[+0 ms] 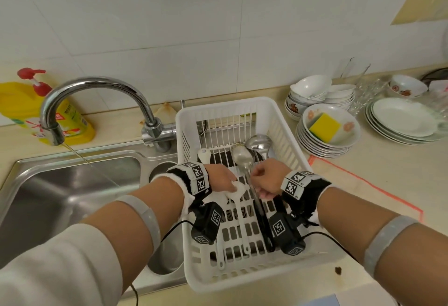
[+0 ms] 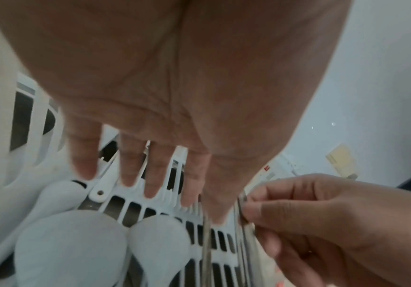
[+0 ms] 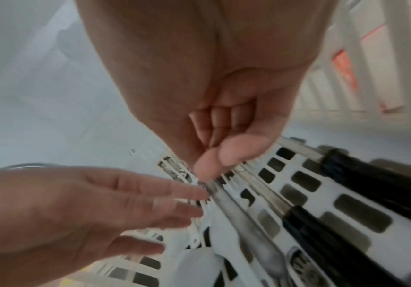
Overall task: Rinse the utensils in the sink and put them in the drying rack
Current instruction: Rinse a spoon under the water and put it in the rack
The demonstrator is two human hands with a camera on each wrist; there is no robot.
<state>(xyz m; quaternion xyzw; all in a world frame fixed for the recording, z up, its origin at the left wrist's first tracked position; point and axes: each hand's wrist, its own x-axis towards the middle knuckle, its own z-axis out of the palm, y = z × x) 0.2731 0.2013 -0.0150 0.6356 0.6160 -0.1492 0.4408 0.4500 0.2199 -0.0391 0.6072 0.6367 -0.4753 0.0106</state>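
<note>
While the left hand [image 1: 221, 179] hovers splayed, the right hand's [image 1: 265, 179] grip pinches a shiny steel ladle [image 1: 242, 160].

Yellow soap bottle [image 1: 46, 111] with red pump behind the running tap [image 1: 97, 102], stacked bowls [image 1: 315, 97] on the table [image 1: 363, 172] — one plate stack [image 1: 327, 136] holding a yellow sponge [image 1: 324, 127], white plates [image 1: 402, 121], a glass [image 1: 356, 68]

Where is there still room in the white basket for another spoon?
The basket has bare floor at its near right corner, beside the black handles, and along the far grille behind the ladle bowls. The middle is crowded: white spoons, steel ladles and both hands, the left hand and right hand, fill it.
</note>
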